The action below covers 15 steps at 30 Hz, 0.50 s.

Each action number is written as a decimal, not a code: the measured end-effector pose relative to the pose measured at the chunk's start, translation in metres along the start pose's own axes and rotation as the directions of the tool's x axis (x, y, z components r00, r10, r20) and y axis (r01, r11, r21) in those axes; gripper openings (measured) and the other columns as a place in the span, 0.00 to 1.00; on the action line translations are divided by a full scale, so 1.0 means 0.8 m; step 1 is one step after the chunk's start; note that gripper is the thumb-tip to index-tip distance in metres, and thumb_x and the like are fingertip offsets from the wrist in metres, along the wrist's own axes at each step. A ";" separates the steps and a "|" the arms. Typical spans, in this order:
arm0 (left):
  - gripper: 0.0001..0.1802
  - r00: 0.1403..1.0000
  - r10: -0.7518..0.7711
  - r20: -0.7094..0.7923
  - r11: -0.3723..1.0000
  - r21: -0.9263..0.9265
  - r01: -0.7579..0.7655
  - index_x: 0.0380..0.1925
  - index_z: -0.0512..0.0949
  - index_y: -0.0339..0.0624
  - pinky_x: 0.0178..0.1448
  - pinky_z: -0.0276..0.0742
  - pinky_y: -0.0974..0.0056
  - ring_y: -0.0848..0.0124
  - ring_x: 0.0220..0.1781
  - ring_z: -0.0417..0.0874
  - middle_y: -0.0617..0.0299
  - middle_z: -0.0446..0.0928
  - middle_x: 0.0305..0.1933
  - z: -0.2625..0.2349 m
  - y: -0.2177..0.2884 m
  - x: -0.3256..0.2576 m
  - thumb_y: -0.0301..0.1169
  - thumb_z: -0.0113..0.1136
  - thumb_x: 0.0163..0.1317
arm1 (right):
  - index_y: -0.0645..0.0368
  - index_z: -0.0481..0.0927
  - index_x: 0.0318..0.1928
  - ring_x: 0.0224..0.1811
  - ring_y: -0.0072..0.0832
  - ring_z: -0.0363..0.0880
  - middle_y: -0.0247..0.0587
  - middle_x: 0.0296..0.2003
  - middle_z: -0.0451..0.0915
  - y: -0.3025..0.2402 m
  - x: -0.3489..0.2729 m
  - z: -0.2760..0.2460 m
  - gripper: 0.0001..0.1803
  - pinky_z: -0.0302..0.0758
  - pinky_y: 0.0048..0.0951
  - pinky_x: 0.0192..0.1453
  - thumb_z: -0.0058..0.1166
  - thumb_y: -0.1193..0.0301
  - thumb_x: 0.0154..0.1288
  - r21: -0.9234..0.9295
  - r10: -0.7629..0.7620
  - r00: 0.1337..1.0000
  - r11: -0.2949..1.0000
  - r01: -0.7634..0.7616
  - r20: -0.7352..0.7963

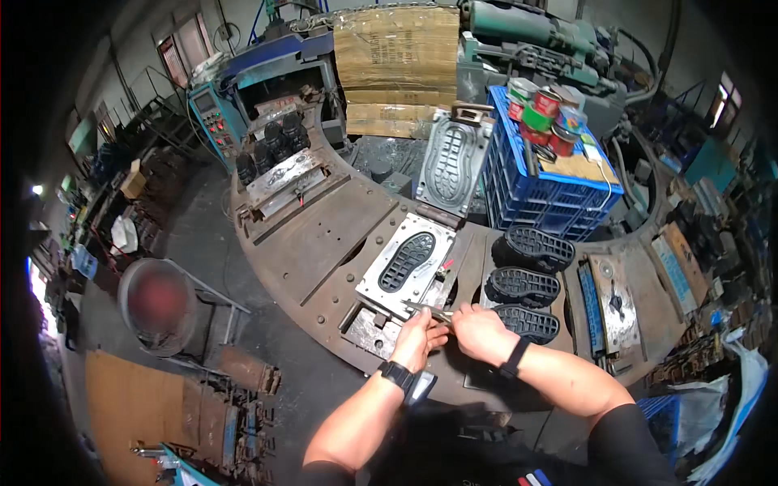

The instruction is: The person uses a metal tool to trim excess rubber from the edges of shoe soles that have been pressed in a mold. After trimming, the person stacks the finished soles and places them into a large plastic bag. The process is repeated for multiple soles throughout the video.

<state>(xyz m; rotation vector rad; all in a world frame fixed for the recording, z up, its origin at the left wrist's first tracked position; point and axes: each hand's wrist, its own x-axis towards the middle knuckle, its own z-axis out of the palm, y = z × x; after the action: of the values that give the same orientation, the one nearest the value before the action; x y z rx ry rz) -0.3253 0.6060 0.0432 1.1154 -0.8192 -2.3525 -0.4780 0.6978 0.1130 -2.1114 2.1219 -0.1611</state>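
My right hand is closed around a slim pointed metal tool, whose dark tip points left over the near edge of an opened mould. Beside its shaft my left hand has curled fingers; what they hold, if anything, is hidden. The mould's lower half is a pale metal block with a black shoe sole lying in its cavity. Its upper half, cut with a sole-shaped tread pattern, stands tilted up behind. To the right of my right hand, several black soles lie in a row, tread side up.
The curved steel bench carries closed moulds at the left and right. A blue crate with cans on top stands behind the soles. A control panel is at far left; a round drum stands on the floor.
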 end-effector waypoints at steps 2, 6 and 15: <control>0.23 0.999 0.016 0.050 0.994 -0.107 -0.010 0.58 0.74 0.39 0.52 0.83 0.54 0.59 0.51 0.85 0.57 0.79 0.46 -0.033 0.012 0.051 0.47 0.44 0.84 | 0.65 0.83 0.40 0.44 0.45 0.86 0.50 0.39 0.83 -0.020 0.053 0.011 0.12 0.83 0.43 0.46 0.58 0.70 0.58 -0.153 0.003 1.000 0.988 -0.006 -0.020; 0.25 0.997 0.040 0.064 0.964 -0.263 -0.021 0.59 0.76 0.40 0.59 0.82 0.51 0.60 0.56 0.85 0.56 0.83 0.57 -0.042 0.051 0.091 0.49 0.41 0.84 | 0.62 0.86 0.41 0.43 0.41 0.87 0.48 0.40 0.85 -0.048 0.134 -0.001 0.13 0.83 0.42 0.44 0.57 0.67 0.63 -0.462 -0.035 0.998 0.885 0.051 0.044; 0.24 0.995 0.029 0.091 0.960 -0.279 -0.002 0.58 0.78 0.46 0.56 0.82 0.50 0.61 0.51 0.85 0.58 0.84 0.53 -0.098 0.106 0.098 0.51 0.41 0.84 | 0.63 0.86 0.54 0.54 0.53 0.85 0.61 0.52 0.84 -0.110 0.244 -0.027 0.22 0.79 0.60 0.52 0.56 0.62 0.69 -0.536 0.066 0.922 0.828 0.163 0.382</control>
<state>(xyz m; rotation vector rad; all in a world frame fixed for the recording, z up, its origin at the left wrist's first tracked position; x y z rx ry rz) -0.3004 0.4717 0.0160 0.8836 -0.5017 -2.4288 -0.3958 0.5011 0.1446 -2.2228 2.0241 0.9165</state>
